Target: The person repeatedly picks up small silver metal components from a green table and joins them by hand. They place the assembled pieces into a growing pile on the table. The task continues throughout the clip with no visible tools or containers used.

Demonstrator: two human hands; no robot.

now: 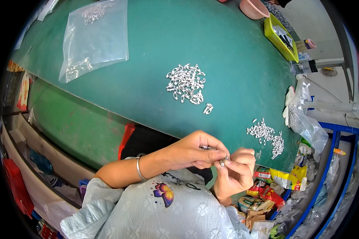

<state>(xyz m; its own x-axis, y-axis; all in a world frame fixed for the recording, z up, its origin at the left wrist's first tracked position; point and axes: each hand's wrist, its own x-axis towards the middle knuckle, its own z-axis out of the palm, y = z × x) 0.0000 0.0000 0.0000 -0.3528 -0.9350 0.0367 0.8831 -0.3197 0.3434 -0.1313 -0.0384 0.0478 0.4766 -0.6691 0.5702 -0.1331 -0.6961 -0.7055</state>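
My left hand (pixel 201 149) and my right hand (pixel 237 171) meet just off the near edge of the green table. Both are closed in a pinch around small silver metal pieces (pixel 223 161), mostly hidden by the fingers. Ahead of them lies a heap of silver metal parts (pixel 185 83) with oval loops. A few more loop parts (pixel 208 108) sit apart, between that heap and my hands. To the right, near the table edge, smaller silver pieces (pixel 261 130) are spread in a loose pile.
A clear plastic bag (pixel 95 44) with silver parts inside lies far left on the green table (pixel 227 51). At the far right stand a pink bowl (pixel 254 8) and a yellow-green basket (pixel 276 40). A blue rack (pixel 327 175) and bagged packages (pixel 263 191) are at the right.
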